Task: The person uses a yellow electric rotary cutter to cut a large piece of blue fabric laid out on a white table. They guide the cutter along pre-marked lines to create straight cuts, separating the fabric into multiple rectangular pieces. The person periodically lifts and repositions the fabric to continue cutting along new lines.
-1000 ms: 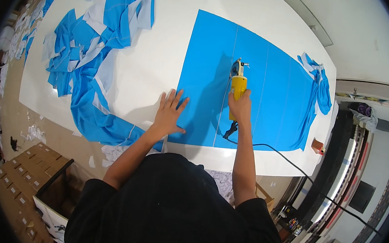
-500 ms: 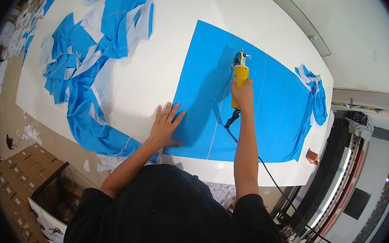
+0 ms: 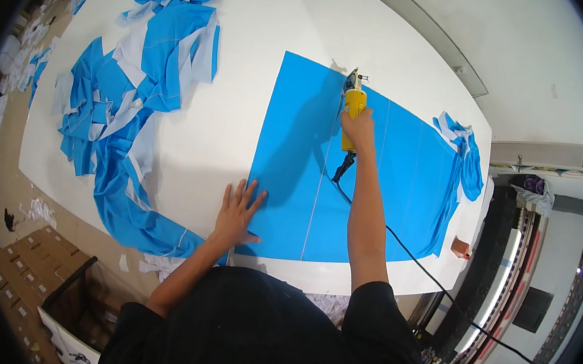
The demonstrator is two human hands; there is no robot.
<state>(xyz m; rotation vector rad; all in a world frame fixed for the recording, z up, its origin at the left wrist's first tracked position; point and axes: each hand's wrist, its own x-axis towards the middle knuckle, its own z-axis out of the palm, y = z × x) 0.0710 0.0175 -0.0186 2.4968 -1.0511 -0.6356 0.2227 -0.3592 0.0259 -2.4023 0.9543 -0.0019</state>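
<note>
A large blue fabric sheet (image 3: pixel 295 134) with thin pale lines lies flat on the white table (image 3: pixel 206 141). My right hand (image 3: pixel 359 128) is wrapped round the yellow body of an electric rotary fabric cutter (image 3: pixel 354 103). The cutter's metal head is at the sheet's far edge, by one of the pale lines. A black cord (image 3: pixel 422 267) runs from its rear toward the lower right. My left hand (image 3: pixel 237 213) rests flat with fingers spread at the sheet's left edge, partly on the table and partly on the cloth.
Crumpled blue and white fabric (image 3: pixel 171 56) trails down the table's left side. A smaller bunched scrap (image 3: pixel 470 162) lies at the right end, with a small red object (image 3: pixel 461 248) near the corner. Brown boxes (image 3: pixel 30 278) stand lower left. A long machine (image 3: pixel 497 266) stands at right.
The cutter in my right hand has moved along the pale line to the sheet's far edge. My left hand stays on the sheet's left edge. The whole view has shifted slightly.
</note>
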